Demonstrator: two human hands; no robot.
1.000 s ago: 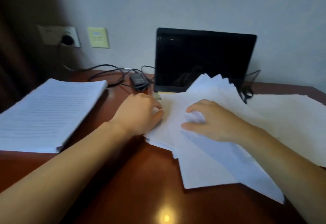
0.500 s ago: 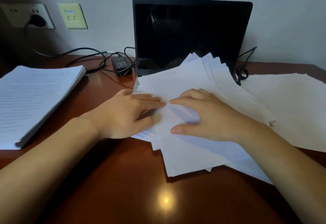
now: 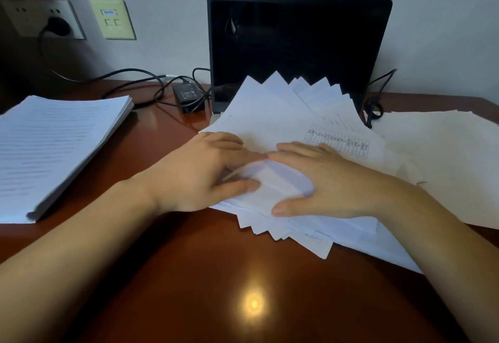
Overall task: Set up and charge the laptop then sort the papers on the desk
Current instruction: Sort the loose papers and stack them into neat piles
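1. While both grips lie palm-down on the fanned papers (image 3: 270,116), the left grip (image 3: 199,172) is spread wide and holds nothing, with straight fingers pressing the top sheet and the thumb set apart.
2. The right grip (image 3: 332,183) is equally wide and flat, and its fingertips meet the left's. A sheet bulges up between the two grips.
3. Under the grips, the papers' long axis runs away from the person. The far corners point at the laptop (image 3: 297,40) and splay rightward.
4. Beyond both grips the laptop stands open with a dark screen.
5. Well left of the left grip lies a printed stack (image 3: 59,140), its long axis angled away and rightward. Right of the right grip lie loose sheets (image 3: 445,153).
6. Beyond the left grip a charger brick (image 3: 189,94) rests on the tabletop (image 3: 189,275).
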